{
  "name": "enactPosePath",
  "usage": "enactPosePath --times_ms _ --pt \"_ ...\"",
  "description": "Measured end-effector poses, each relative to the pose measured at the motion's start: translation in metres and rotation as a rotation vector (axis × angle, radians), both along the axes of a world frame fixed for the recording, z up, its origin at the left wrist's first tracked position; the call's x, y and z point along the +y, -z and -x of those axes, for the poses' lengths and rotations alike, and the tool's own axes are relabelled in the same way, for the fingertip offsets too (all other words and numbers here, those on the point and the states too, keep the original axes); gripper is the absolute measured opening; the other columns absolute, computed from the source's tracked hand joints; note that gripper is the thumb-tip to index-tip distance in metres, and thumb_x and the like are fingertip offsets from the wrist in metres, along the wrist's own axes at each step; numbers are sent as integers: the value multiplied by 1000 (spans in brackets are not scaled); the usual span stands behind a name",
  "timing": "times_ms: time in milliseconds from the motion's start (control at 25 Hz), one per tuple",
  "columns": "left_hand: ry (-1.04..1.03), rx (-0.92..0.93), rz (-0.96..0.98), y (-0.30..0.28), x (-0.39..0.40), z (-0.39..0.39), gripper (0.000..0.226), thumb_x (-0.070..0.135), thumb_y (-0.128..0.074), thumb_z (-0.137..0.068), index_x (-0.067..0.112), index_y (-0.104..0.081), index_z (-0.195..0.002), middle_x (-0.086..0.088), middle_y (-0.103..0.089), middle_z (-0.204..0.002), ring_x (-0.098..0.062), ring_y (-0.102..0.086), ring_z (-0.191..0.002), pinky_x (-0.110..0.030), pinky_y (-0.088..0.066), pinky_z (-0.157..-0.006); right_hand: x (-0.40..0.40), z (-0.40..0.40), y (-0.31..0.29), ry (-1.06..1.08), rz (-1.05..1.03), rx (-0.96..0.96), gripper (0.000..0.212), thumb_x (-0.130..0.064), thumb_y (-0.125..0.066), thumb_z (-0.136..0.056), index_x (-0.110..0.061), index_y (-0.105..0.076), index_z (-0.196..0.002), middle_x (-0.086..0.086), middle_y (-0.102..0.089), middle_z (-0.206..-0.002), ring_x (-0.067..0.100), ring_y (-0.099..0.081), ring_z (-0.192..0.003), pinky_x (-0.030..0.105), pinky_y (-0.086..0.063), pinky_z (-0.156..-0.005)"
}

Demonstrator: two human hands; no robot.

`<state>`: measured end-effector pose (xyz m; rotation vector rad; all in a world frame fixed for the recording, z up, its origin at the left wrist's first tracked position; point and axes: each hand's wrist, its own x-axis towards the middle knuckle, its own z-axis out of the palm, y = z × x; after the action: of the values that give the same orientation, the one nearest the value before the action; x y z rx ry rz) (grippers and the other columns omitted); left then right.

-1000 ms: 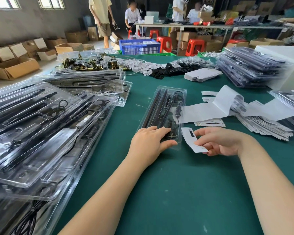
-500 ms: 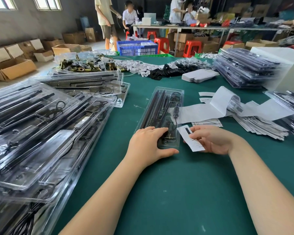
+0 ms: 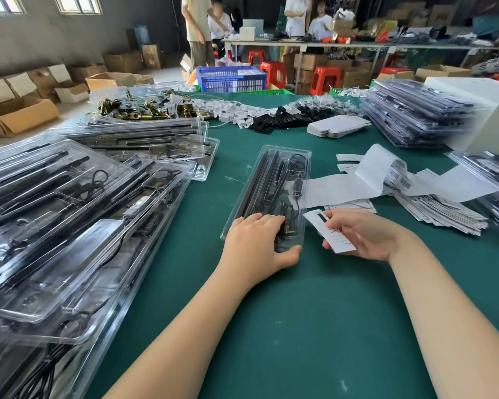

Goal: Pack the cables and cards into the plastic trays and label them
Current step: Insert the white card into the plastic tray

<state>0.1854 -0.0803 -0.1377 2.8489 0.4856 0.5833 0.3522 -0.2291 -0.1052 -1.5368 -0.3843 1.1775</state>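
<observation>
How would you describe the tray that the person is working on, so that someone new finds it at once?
Look at the green table, in the open space between the big pile of trays on the left and the loose white papers on the right. There one clear plastic tray lies alone. Unlike the piled ones, it is single, and the left hand rests on its near end.

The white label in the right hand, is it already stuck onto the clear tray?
No, the right hand pinches the white label in the air beside the clear tray, off its surface.
</observation>
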Motion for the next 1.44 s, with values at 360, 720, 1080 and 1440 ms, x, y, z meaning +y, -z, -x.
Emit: enactPosePath --times_ms 360,720,1080,1440 --pt "-9 -44 28 0 -5 0 55 51 -53 -91 13 -55 -131 -3 -67 -120 -23 -51 -125 -36 -32 -101 7 7 -1 -137 72 -103 17 -7 -56 -94 -11 -66 -107 7 -69 -81 14 -64 -63 24 -53 -52" --pt "-15 -96 50 -2 -5 1 48 47 -52 -93 12 -60 -125 -7 -71 -106 -25 -58 -114 -35 -36 -95 12 10 1 -51 9 -67 18 -2 -51 -96 -5 -62 -109 6 -66 -71 10 -61 -56 21 -51 -50" --pt "-5 -135 59 -1 -4 1 47 46 -55 -92 10 -62 -122 -8 -72 -100 -26 -60 -110 -35 -37 -96 29 18 8 14 6 -161 19 -14 -55 -98 -11 -63 -115 1 -67 -84 10 -61 -64 22 -51 -58" --pt "-5 -97 59 1 -4 1 52 50 -51 -93 13 -57 -130 -4 -70 -111 -23 -54 -120 -35 -31 -102 30 19 3 34 -70 -53 23 1 -52 -95 -6 -64 -113 7 -72 -90 13 -68 -70 22 -57 -63"
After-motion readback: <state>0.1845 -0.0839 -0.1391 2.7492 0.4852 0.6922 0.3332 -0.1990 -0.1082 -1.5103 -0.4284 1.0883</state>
